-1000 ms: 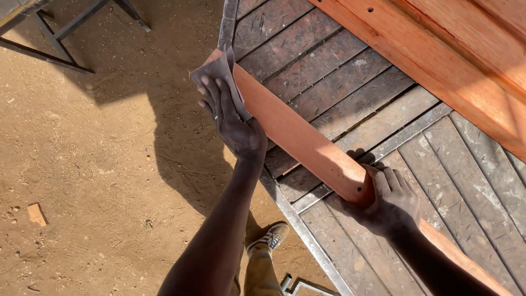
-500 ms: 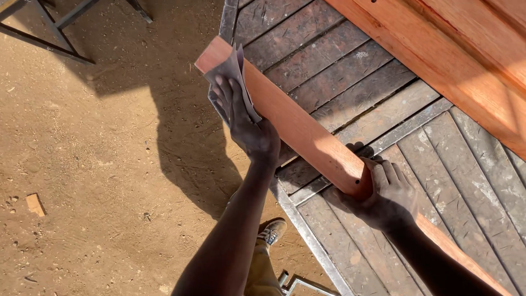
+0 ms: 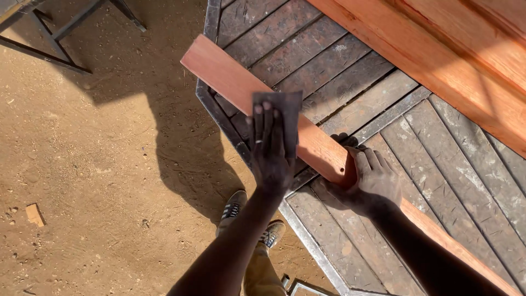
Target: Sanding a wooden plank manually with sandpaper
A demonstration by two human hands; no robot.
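Note:
A long reddish wooden plank (image 3: pixel 230 77) lies diagonally over the edge of a worn wooden work table (image 3: pixel 350 77), its far end jutting out over the sandy ground. My left hand (image 3: pixel 269 151) presses a dark sheet of sandpaper (image 3: pixel 287 112) flat against the plank's top face, fingers spread. My right hand (image 3: pixel 372 178) grips the plank lower down, fingers wrapped over its edge, holding it against the table.
Larger orange-red boards (image 3: pixel 438 49) lie along the table's upper right. A metal frame (image 3: pixel 60 33) stands on the sand at top left. My shoes (image 3: pixel 235 211) are below the table's metal edge. A small wood scrap (image 3: pixel 34 215) lies at the left.
My left hand has slid the sandpaper down the plank from its far end toward the middle. The right hand keeps its grip in the same place.

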